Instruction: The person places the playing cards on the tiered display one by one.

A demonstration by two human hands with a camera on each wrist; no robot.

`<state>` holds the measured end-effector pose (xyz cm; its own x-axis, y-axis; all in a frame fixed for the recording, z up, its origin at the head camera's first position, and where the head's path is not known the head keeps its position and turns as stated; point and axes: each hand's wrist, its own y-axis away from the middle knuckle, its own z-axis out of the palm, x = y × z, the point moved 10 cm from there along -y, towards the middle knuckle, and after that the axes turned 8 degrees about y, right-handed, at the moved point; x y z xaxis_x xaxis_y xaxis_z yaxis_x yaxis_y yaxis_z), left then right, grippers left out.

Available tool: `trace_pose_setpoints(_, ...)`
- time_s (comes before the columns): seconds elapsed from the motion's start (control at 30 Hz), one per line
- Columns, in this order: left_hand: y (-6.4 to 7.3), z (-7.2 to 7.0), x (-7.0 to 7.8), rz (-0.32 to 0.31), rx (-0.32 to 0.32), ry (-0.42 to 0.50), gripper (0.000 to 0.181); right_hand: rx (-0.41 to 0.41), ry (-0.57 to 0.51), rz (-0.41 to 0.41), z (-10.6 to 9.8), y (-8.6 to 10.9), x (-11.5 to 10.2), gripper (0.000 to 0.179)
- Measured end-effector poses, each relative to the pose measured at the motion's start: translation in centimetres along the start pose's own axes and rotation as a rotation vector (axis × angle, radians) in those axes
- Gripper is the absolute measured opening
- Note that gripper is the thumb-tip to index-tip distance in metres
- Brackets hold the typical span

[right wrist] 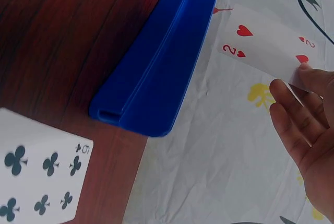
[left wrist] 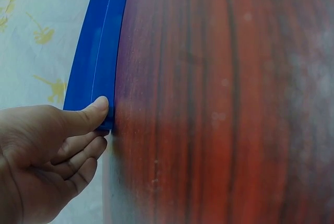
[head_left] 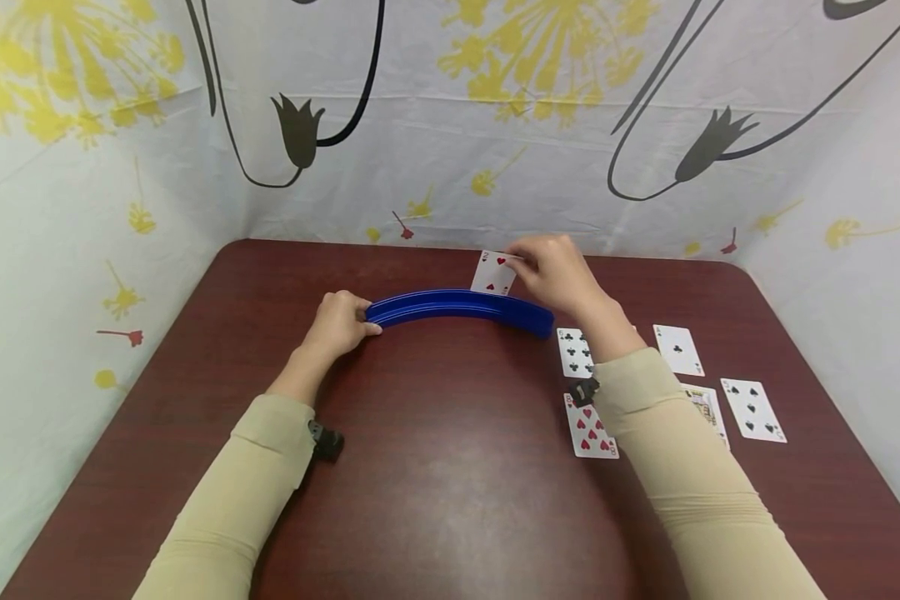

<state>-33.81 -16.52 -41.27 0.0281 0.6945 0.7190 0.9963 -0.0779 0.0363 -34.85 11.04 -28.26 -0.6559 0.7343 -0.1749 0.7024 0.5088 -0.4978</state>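
A curved blue card holder (head_left: pixel 450 305) arcs across the far half of the table. My left hand (head_left: pixel 337 323) grips its left end, the thumb over the front face in the left wrist view, where the holder (left wrist: pixel 99 41) runs upward. Between the thumb and fingers of my right hand (head_left: pixel 553 268) is a two of hearts (head_left: pixel 493 273), pinched by its upper right corner. The card stands upright, its lower edge at the holder's back rim in the head view. The right wrist view shows the card's face (right wrist: pixel 266 44) with the thumb on it.
Face-up cards lie on the table at right: a six of clubs (head_left: pixel 574 353), an eight of hearts (head_left: pixel 591 429), an ace of clubs (head_left: pixel 678 350), a king (head_left: pixel 707 410) and a five of spades (head_left: pixel 753 410). My right forearm partly covers this group. A patterned cloth (head_left: pixel 420 150) hangs behind the table.
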Motion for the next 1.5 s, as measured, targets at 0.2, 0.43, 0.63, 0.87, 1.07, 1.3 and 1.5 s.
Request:
trace_pose_setpoints(0.2, 0.0, 0.0, -0.1, -0.005, -0.003, 0.01, 0.048, -0.001, -0.019, -0.01, 0.6, -0.4, -0.6, 0.01)
trace_pose_setpoints(0.43, 0.0, 0.0, -0.2, -0.008, 0.002, 0.02, 0.048, 0.015, -0.041, -0.045, 1.2, -0.9, -1.5, 0.01)
trace_pose_setpoints(0.63, -0.1, -0.1, -0.2, 0.0, 0.003, 0.022, 0.048, 0.028, -0.062, -0.069, 1.8, -1.3, -2.2, 0.01)
trace_pose_setpoints(0.87, -0.1, -0.1, -0.2, 0.003, 0.003, 0.018, 0.049, 0.032, -0.076, -0.09, 2.3, -1.8, -3.2, 0.011)
trace_pose_setpoints(1.07, -0.1, -0.1, -0.2, -0.004, 0.0, 0.022, 0.048, 0.013, -0.061, -0.071, 2.9, -2.3, -3.8, 0.012)
trace_pose_setpoints(1.3, -0.1, -0.1, -0.2, -0.003, -0.005, 0.023, 0.047, -0.011, -0.041, -0.07, 3.7, -2.8, -4.5, 0.014)
trace_pose_setpoints(1.5, -0.1, -0.1, -0.3, -0.008, -0.001, 0.029, 0.045, -0.013, -0.035, -0.072, 4.0, -3.2, -5.1, 0.014)
